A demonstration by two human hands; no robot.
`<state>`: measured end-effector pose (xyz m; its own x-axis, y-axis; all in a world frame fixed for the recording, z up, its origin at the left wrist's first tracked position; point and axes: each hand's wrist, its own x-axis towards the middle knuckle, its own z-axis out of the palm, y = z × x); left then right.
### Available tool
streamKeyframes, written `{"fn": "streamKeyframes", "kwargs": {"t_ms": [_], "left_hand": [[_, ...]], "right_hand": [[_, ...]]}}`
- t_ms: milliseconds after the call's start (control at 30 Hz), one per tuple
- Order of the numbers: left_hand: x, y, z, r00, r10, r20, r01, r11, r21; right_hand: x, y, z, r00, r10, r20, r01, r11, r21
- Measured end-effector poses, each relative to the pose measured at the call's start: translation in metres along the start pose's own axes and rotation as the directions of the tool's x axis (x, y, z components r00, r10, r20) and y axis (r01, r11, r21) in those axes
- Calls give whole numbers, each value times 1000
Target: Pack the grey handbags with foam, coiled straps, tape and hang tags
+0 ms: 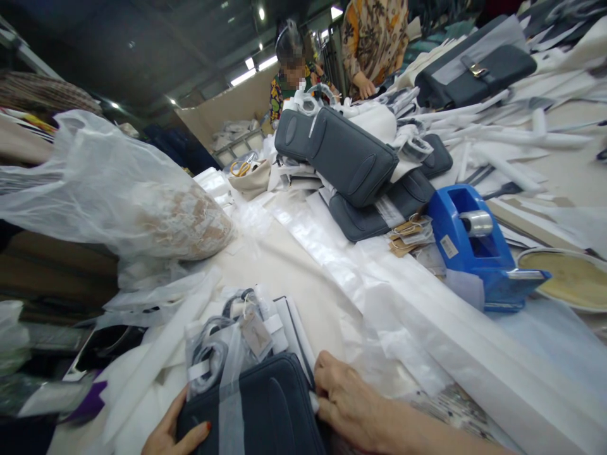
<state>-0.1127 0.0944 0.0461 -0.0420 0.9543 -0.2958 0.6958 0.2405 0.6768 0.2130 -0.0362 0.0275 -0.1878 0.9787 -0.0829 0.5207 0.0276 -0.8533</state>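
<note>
A dark navy handbag [265, 411] lies at the bottom of the view, with a strip of clear film across its front. My left hand [177, 426] grips its left side, thumb on the front and fingers around the edge. At the right edge my right hand [344, 398] is closed with curled fingers against the bag; a small white bit shows by the fingertips. Above the bag's top edge lie a plastic-wrapped strap [211, 360] and a brown paper hang tag [256, 335]. A flat white piece with a dark edge [296, 328] stands behind the bag's right side.
A blue tape dispenser [474, 246] stands at right, beside a bundle of brown tags [408, 234]. Dark bags [353, 158] are piled behind it. A clear plastic bag [142, 196] of scraps sits at left. Two people are across the table near orange-handled scissors [241, 167].
</note>
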Motion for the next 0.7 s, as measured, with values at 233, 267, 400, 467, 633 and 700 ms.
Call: {"fn": "streamKeyframes", "kwargs": {"t_ms": [233,267,400,467,633,700], "left_hand": [[0,-13,8,999,42,-10,-43,993,-113],[0,-13,9,997,64,-31,-67,990,-120],[-4,-2,7,996,85,31,-74,963,-257],[-11,10,8,995,77,69,-48,934,-354],[-33,39,28,957,109,268,36,874,-485],[-35,45,41,941,107,320,61,879,-474]], "right_hand": [[5,-12,5,956,279,-85,-271,958,100],[4,-11,5,952,285,-108,-272,954,127],[3,-4,10,934,321,-158,-254,906,339],[3,1,10,950,285,-128,-201,872,446],[-6,20,-14,988,155,-24,-120,844,523],[-11,30,-26,991,126,35,-128,881,456]]}}
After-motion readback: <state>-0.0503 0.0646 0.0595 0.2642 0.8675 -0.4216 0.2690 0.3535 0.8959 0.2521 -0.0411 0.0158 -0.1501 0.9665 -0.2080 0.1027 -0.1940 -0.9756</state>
